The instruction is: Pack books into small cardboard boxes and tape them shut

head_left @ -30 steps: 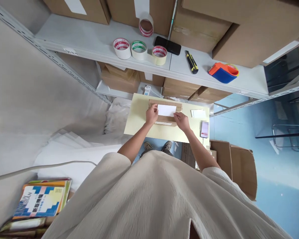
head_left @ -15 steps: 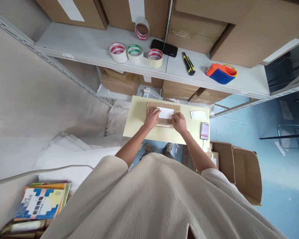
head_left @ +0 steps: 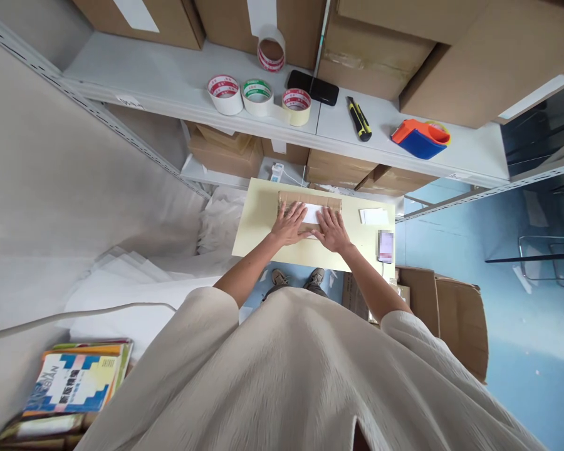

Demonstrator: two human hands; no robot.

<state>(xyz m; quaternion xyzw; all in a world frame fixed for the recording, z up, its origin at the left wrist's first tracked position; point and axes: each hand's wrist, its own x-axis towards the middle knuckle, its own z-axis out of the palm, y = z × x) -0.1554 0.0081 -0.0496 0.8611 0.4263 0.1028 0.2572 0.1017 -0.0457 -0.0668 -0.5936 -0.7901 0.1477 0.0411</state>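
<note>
Now L hand (head_left: 289, 225) + R hand (head_left: 332, 232) flat on parcel (head_left: 310, 198), fingers (head_left: 297, 211) spread apart.

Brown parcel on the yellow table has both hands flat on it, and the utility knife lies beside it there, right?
No: the utility knife lies on the shelf above, not the table; the head view shows it. Left hand and right hand do press flat on the parcel.
</note>
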